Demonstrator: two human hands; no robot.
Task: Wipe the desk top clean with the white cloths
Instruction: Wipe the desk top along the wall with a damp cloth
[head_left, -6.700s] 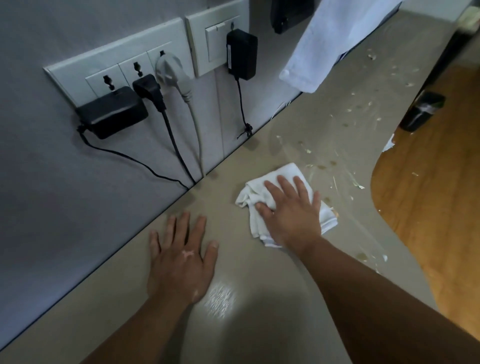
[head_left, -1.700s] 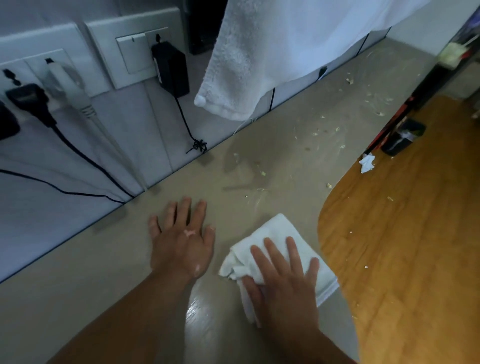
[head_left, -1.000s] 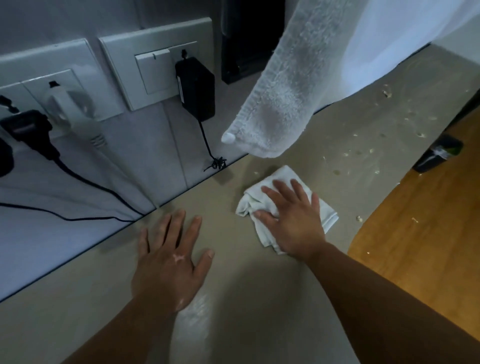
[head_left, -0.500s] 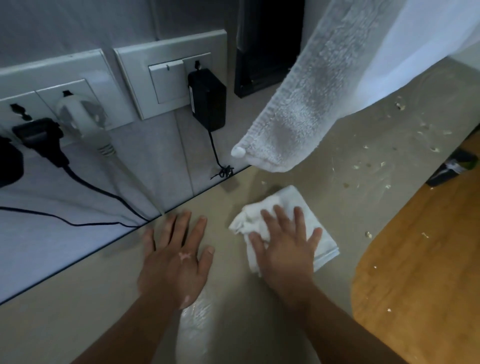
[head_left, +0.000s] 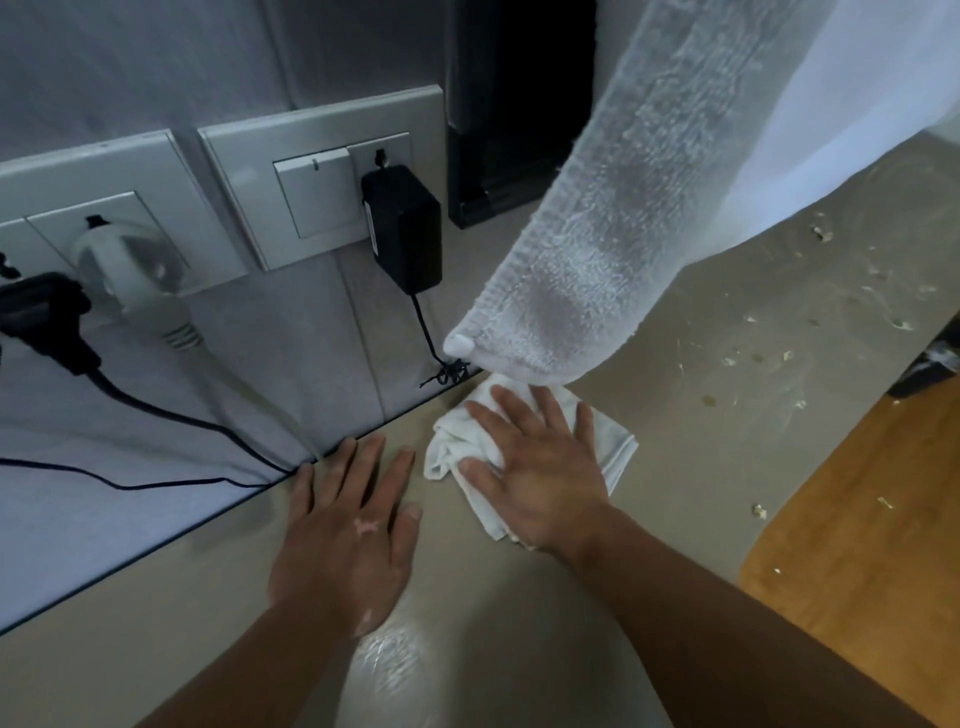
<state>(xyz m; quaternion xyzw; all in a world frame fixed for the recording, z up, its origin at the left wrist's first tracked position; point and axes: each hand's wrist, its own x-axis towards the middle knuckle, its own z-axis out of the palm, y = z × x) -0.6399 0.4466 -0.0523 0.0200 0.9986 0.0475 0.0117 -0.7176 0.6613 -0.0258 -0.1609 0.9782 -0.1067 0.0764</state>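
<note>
Pressing down with the fingers (head_left: 501, 410) of the right hand (head_left: 540, 467), straight and spread, flat on a bunched white cloth (head_left: 449, 447); not curled round it, merely bearing on it from above. Lying with that cloth on the beige desk (head_left: 675, 467), close to the back edge along the wall (head_left: 156, 67), folds poking out left of the thumb and a flatter corner showing right of the little finger. Resting just beside it with the left hand (head_left: 348, 525), palm down on the bare desk, fingers (head_left: 363, 467) straight and relaxed, holding nothing, tips near the wall. Hanging from above, over the far edge of the cloth and hiding part of it: a white towel (head_left: 597, 249), its lower corner just above the right fingertips; whether touching them, cannot tell. Scattered further right across the desk: pale crumbs (head_left: 758, 358) and smears. Beyond the curved desk edge, lower right: brown wooden floor (head_left: 857, 519) with a few crumbs as well. On the wall: grey socket plates (head_left: 322, 182), a black adapter (head_left: 402, 228) plugged in with its thin cord knotted near the desk, a white plug (head_left: 119, 265) and a black plug (head_left: 41, 312) further left, cables trailing down behind the desk by the left fingertips. Behind the towel: a dark upright panel (head_left: 514, 104)
</note>
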